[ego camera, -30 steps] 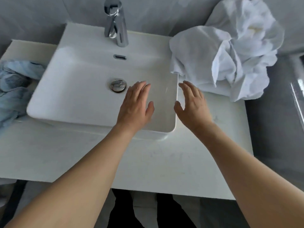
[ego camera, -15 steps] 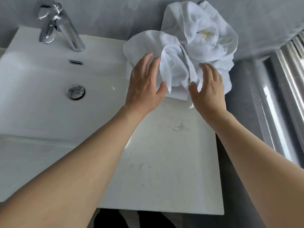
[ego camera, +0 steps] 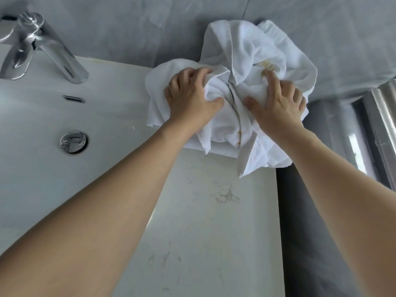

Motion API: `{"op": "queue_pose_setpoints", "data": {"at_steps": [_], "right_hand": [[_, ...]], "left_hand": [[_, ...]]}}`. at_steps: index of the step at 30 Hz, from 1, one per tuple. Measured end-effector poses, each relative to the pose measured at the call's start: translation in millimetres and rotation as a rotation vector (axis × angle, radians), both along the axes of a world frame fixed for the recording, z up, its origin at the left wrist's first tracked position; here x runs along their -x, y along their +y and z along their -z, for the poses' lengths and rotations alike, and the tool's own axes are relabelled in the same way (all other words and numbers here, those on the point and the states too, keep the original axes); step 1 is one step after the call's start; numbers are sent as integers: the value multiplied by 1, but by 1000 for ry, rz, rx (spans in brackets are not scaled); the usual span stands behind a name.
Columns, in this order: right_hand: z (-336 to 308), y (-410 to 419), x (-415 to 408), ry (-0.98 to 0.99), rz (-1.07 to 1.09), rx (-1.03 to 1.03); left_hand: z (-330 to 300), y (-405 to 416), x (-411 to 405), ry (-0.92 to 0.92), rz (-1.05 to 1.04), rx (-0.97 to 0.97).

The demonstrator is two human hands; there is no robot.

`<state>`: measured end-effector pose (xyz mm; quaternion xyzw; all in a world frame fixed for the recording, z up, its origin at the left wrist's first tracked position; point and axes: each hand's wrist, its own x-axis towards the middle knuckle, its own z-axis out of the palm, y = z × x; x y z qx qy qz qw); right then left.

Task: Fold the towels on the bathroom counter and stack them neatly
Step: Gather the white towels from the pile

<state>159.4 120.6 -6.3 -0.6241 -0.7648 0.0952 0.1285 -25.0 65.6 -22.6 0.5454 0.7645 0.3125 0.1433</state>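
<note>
Towel pile [ego camera: 252, 61], white and crumpled, is lying at the back right corner of the counter [ego camera: 205, 221], against the grey wall, at 1 o'clock from the sink [ego camera: 42, 168]. My left hand [ego camera: 190, 97] is gripping a bunched fold on the pile's 9 o'clock side, fingers curled into the cloth. My right hand [ego camera: 278, 101] is pressing on the 3 o'clock side, its fingers bending into the fabric beside a gold mark. Both forearms are reaching toward 12 o'clock. Being bunched, the pile is showing no clear long axis.

Chrome faucet [ego camera: 42, 48] above white sink [ego camera: 42, 172]
</note>
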Motion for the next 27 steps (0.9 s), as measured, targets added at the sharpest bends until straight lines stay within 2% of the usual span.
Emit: {"op": "queue_pose_setpoints", "data": {"at_steps": [4,9,17,22,27], "right_hand": [[15,3,3,82,12,-106],[32,9,3,78,7,-158],[37,15,-3,120,-3,-220],[32,9,-8,314,4,-181],[24,0,-17,369,-24,-200]], "left_hand": [[11,13,3,-68,-59,-64],[20,22,-1,-78,-79,-125],[31,20,0,-32,-73,-187],[34,19,1,-11,-55,-203],[33,18,3,-13,-43,-172]]}}
